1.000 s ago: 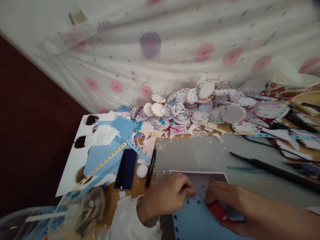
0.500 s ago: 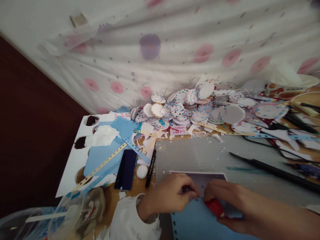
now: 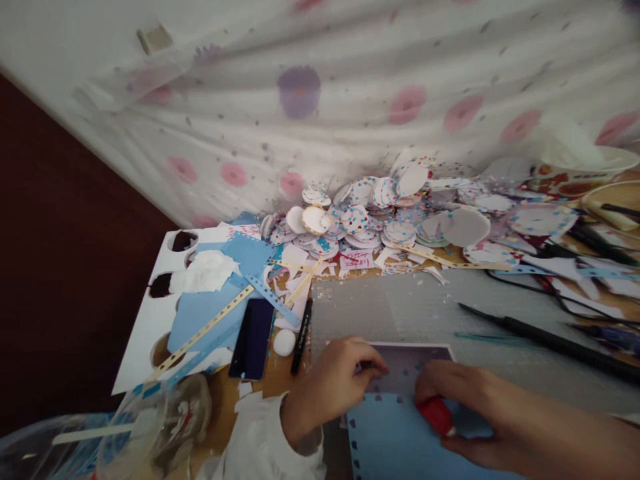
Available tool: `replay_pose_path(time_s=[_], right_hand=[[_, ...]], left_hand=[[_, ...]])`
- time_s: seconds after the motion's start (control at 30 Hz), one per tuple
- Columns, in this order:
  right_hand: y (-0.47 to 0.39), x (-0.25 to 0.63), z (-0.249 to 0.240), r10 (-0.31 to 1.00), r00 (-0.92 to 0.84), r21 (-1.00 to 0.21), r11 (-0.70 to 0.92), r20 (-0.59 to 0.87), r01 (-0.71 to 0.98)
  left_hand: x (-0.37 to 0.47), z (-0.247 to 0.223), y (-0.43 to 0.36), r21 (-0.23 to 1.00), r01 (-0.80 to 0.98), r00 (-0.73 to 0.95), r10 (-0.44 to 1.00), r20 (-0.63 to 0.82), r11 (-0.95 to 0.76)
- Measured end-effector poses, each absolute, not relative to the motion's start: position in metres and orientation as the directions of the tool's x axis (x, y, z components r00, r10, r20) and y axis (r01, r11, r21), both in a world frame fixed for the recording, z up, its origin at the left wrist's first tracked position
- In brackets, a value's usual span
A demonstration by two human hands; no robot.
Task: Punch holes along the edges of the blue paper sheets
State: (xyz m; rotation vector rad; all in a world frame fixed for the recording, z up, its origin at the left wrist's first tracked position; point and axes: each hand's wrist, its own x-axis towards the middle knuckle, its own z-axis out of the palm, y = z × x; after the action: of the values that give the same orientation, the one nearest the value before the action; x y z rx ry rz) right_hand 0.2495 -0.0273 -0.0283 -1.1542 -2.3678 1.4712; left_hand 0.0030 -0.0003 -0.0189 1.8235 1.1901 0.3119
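Note:
A light blue paper sheet (image 3: pixel 395 440) with small heart holes along its top and left edges lies over a pale purple card (image 3: pixel 400 363) on the grey cutting mat (image 3: pixel 400 310). My left hand (image 3: pixel 335 387) pinches the sheet's top left corner, thumb and fingers closed on the paper. My right hand (image 3: pixel 470 407) presses on the sheet and grips a small red tool (image 3: pixel 436 415), likely a punch, at the sheet's top edge.
A heap of round paper cut-outs (image 3: pixel 380 217) lies at the back by a flowered cloth (image 3: pixel 320 93). A phone (image 3: pixel 253 337), black marker (image 3: pixel 301 335), white pebble (image 3: pixel 285 341) and punched strips lie left. Black cables and tools (image 3: pixel 550 343) lie right. A clear plastic cup (image 3: pixel 155 423) stands near left.
My left hand has shifted a little to the left and up along the sheet's top edge. The blue sheet's punched top edge shows again between my hands.

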Motion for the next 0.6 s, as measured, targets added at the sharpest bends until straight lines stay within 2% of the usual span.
replay_pose_path(time_s=[0.2, 0.43, 0.53, 0.6], right_hand=[[-0.030, 0.250, -0.031, 0.670, -0.718, -0.833, 0.278, -0.189, 0.478], [-0.032, 0.249, -0.018, 0.706, -0.698, -0.800, 0.346, -0.121, 0.489], [-0.032, 0.251, -0.019, 0.725, -0.686, -0.780, 0.394, -0.061, 0.486], [-0.032, 0.252, -0.020, 0.737, -0.674, -0.771, 0.406, -0.041, 0.490]], left_hand=[[0.005, -0.030, -0.004, 0.799, 0.568, 0.506, 0.850, -0.148, -0.199], [0.007, -0.023, -0.010, 0.700, 0.671, 0.418, 0.904, -0.086, -0.244], [0.007, -0.018, -0.015, 0.742, 0.611, 0.423, 0.906, -0.012, -0.275], [0.005, -0.014, -0.020, 0.799, 0.552, 0.447, 0.894, -0.039, -0.241]])
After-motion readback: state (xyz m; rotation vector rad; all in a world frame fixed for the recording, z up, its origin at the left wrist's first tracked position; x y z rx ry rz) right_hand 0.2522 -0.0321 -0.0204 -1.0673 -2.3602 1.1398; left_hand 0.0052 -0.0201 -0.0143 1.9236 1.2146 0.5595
